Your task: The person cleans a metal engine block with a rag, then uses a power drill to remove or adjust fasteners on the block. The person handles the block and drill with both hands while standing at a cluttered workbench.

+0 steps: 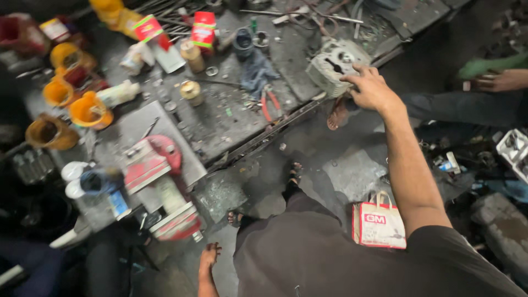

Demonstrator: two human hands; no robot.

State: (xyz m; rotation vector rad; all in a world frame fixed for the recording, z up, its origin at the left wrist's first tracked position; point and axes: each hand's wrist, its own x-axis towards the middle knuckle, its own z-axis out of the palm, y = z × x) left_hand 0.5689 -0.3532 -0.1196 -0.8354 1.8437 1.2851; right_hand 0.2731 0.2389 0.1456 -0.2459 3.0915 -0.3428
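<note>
right hand: resting on the near edge of the engine cylinder block, fingers spread loose over its top, grip wide and not closed around anything

left hand: hanging low by the leg, nothing in it, fingers look slack

cylinder block spot: far right end of the counter, right at the edge, tipped a bit

handling guess: cast metal with fins, so probably heavy and totally stiff, likely greasy and slippery given the oily counter; fins look like the part to be careful with

where to grab: probably around the solid body or with fingers hooked into the bore, not by the thin fin edges; 1 hand may not be enough

counts: 1 cylinder block, 1 pair of red-handled pliers on the counter left of it, 1 red bench vise at the near end, about 4 orange tubs on the left side, 1 red and white bag on the floor

other person: a hand at the far right, well apart from the block
</note>
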